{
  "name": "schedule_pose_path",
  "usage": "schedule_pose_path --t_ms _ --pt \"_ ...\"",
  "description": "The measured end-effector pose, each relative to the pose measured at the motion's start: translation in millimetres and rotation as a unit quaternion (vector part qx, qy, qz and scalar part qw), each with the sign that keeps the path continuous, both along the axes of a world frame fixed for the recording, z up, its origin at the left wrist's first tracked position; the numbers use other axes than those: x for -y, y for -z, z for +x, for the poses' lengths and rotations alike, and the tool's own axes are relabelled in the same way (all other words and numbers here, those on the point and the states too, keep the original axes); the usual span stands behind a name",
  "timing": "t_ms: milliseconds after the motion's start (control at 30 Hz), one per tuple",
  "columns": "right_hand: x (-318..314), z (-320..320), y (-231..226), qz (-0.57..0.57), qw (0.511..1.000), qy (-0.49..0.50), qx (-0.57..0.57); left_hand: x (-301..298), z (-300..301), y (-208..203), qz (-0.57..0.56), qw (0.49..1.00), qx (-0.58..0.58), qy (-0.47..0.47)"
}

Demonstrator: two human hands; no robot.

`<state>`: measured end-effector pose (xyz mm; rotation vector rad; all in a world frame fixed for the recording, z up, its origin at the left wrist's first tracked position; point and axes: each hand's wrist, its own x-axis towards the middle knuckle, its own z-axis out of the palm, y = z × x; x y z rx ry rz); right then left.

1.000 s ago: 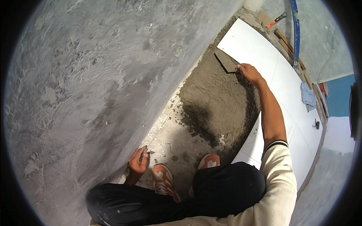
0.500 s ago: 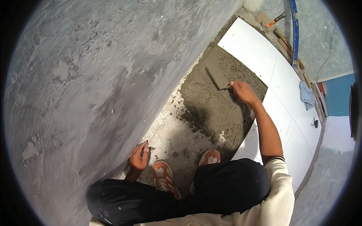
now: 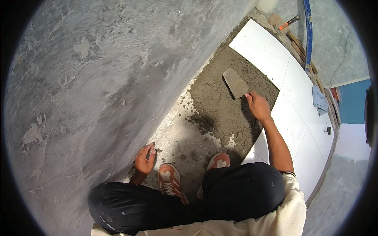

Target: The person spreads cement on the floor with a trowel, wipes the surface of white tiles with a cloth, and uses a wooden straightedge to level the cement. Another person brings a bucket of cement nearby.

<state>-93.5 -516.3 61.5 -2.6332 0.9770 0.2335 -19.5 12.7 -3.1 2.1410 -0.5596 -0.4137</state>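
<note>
My right hand (image 3: 258, 106) is closed around the handle of a trowel (image 3: 235, 83). The trowel's broad, mortar-smeared blade points away to the upper left, just over a bed of wet grey mortar (image 3: 214, 72). Most of the handle is hidden in my fist. Down at the left, by the foot of the rough grey wall (image 3: 98, 70), my left hand (image 3: 145, 160) hangs low over the old floor. Its fingers are a little bent and apart, and I see nothing held in them. White tiles (image 3: 293, 106) border the mortar on its far and right sides.
My shoes (image 3: 169, 179) stand on speckled floor (image 3: 179, 137) with mortar crumbs. Beyond the tiles lie a claw hammer (image 3: 289, 22), a long blue level (image 3: 308, 37) and wooden strips (image 3: 297, 45). A blue-grey cloth (image 3: 319, 100) and a small dark tool (image 3: 328, 129) rest on the right-hand tiles.
The trowel blade has turned from nearly edge-on to showing its broad face. My right hand has shifted slightly right and nearer to me. My left hand is almost unmoved.
</note>
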Motion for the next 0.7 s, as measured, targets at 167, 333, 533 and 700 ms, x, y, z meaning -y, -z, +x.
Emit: schedule_pose_path --t_ms 167,333,533,700 --pt "12.0 -0.2 6.4 -0.135 0.982 -0.12 0.044 -4.6 -1.9 4.3 -0.009 1.0 0.002 -0.015" --pt "82.0 33.7 32.2 -0.168 0.979 -0.104 0.04 1.3 -0.6 4.8 -0.03 1.0 0.003 0.0" --pt "114.3 65.7 26.3 -0.122 0.992 -0.019 -0.008 -1.6 -0.6 0.2 -0.009 1.0 0.016 0.001" --pt "81.0 42.4 25.3 0.082 0.996 0.024 -0.006 -7.2 -3.6 6.3 -0.009 1.0 0.009 -0.013"
